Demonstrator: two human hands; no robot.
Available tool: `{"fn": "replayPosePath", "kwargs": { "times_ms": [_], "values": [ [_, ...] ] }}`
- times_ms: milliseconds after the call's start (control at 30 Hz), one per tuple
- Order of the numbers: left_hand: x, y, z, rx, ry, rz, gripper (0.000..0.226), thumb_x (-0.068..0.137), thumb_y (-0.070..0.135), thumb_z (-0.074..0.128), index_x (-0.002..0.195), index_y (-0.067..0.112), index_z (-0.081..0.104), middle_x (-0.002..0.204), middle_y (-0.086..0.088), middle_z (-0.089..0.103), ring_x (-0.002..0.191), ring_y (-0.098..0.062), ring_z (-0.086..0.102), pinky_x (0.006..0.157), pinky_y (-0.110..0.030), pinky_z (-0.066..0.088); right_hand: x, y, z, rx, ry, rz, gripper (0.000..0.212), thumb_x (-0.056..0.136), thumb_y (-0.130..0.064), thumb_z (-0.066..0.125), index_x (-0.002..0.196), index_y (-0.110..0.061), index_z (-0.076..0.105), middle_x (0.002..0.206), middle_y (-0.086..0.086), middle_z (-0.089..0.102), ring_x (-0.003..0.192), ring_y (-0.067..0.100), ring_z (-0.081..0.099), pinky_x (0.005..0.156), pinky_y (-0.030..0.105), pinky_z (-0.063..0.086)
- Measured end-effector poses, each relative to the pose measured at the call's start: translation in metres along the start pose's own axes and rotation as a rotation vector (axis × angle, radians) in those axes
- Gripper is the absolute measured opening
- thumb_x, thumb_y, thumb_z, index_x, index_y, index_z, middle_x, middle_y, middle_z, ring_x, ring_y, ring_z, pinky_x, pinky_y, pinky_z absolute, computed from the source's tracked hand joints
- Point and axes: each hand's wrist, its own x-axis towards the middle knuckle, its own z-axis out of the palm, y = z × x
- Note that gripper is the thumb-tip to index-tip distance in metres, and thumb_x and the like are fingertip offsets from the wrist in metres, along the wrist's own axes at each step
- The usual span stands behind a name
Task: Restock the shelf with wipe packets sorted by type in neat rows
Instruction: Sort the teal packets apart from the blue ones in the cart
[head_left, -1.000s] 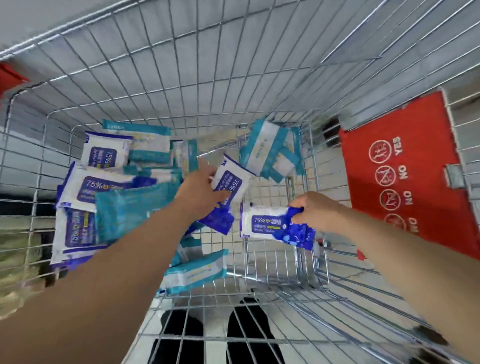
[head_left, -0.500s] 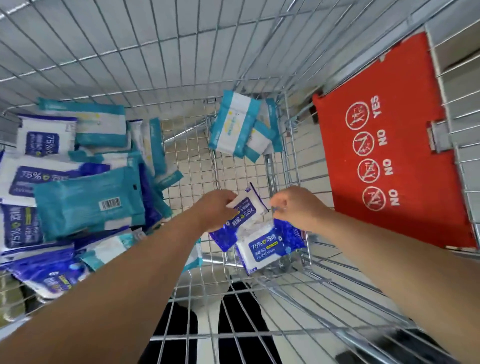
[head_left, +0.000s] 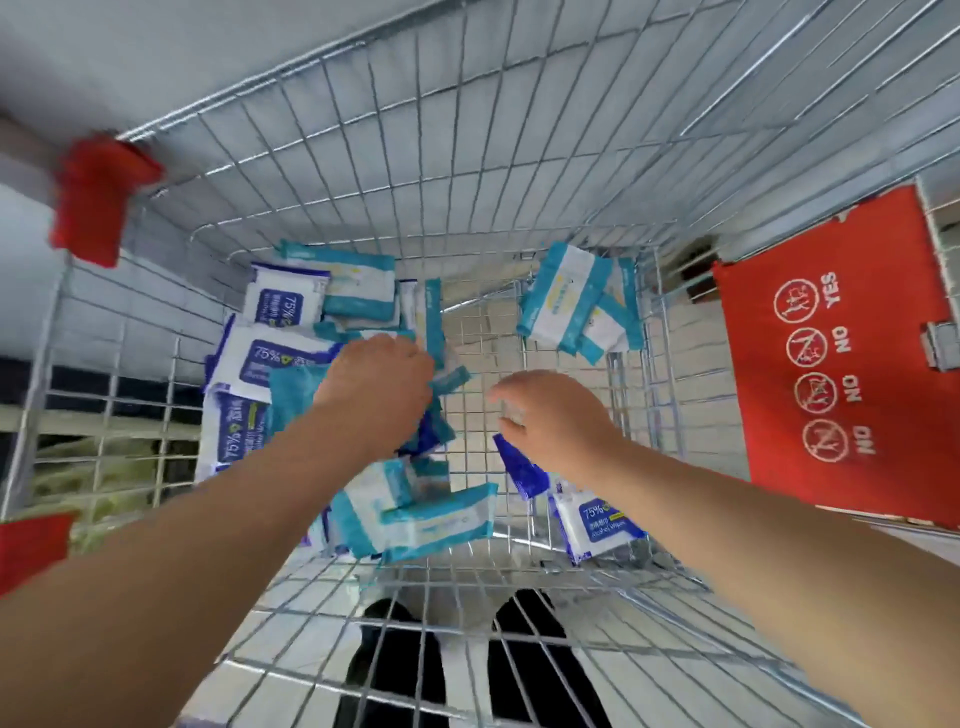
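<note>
the wire cart (head_left: 467, 171) is holding all the stock in view, and a red flap (head_left: 831, 364) is hanging on its right wall. a big mixed pile (head_left: 270, 364) of blue and teal wipe packets is lying along the left side. a teal pair (head_left: 566, 301) is leaning in the far right corner, and two blue packets (head_left: 597, 525) are lying near the front right. the left hand (head_left: 374, 395) is reaching down into the pile with its fingers hidden, so whether it is gripping anything cannot be told. the right hand (head_left: 556, 421) is hovering with loose, empty fingers just above the blue packets. the step seems to be gathering one type. it is likely going best by taking only blue ones and stacking them flat, all facing one way, before lifting them out.
</note>
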Motion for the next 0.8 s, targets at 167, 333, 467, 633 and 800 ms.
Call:
{"fn": "replayPosePath", "kwargs": {
  "times_ms": [167, 333, 467, 633, 800],
  "values": [
    [-0.041, -0.056, 0.023, 0.013, 0.007, -0.009, 0.046, 0.095, 0.038, 0.047, 0.137, 0.018, 0.041, 0.138, -0.003, 0.046, 0.127, -0.025, 0.042, 0.104, -0.038, 0.033, 0.0, -0.043, 0.035, -0.092, -0.112, -0.123, 0.035, 0.089, -0.037, 0.058, 0.116, -0.016, 0.064, 0.106, 0.003, 0.069, 0.098, 0.023, 0.063, 0.087, 0.038, 0.049],
    [-0.049, -0.078, 0.046, -0.116, 0.006, -0.073, 0.072, 0.089, 0.049, 0.057, 0.146, 0.017, 0.03, 0.15, -0.006, 0.032, 0.136, -0.027, 0.032, 0.111, -0.039, 0.026, -0.009, -0.048, 0.064, -0.119, -0.211, -0.108, 0.036, 0.084, -0.041, 0.062, 0.113, -0.02, 0.066, 0.105, -0.002, 0.069, 0.095, 0.022, 0.063, 0.083, 0.035, 0.05],
    [-0.041, -0.079, 0.054, -0.137, 0.015, -0.121, 0.076, 0.086, 0.048, 0.062, 0.146, 0.016, 0.027, 0.143, -0.007, 0.037, 0.13, -0.028, 0.036, 0.108, -0.039, 0.028, -0.008, -0.048, 0.079, -0.106, -0.263, -0.082, 0.037, 0.085, -0.036, 0.063, 0.119, -0.02, 0.064, 0.107, 0.002, 0.069, 0.096, 0.023, 0.062, 0.081, 0.03, 0.048],
    [-0.044, -0.082, 0.057, -0.19, 0.008, -0.15, 0.043, 0.092, 0.041, 0.057, 0.123, 0.013, 0.047, 0.121, -0.009, 0.049, 0.106, -0.029, 0.053, 0.093, -0.038, 0.037, -0.007, -0.046, 0.078, 0.072, -0.362, -0.083, 0.024, 0.086, -0.02, 0.064, 0.109, -0.017, 0.07, 0.106, -0.001, 0.065, 0.095, 0.014, 0.057, 0.083, 0.028, 0.044],
    [-0.062, -0.098, 0.06, -0.627, -0.014, -0.281, 0.024, 0.094, 0.034, 0.055, 0.107, 0.014, 0.052, 0.103, -0.009, 0.058, 0.088, -0.026, 0.054, 0.075, -0.036, 0.042, -0.006, -0.054, 0.07, 0.341, -0.215, -0.045, 0.016, 0.082, -0.015, 0.069, 0.097, -0.009, 0.069, 0.107, 0.0, 0.065, 0.094, 0.014, 0.058, 0.084, 0.027, 0.045]
  ]
}}
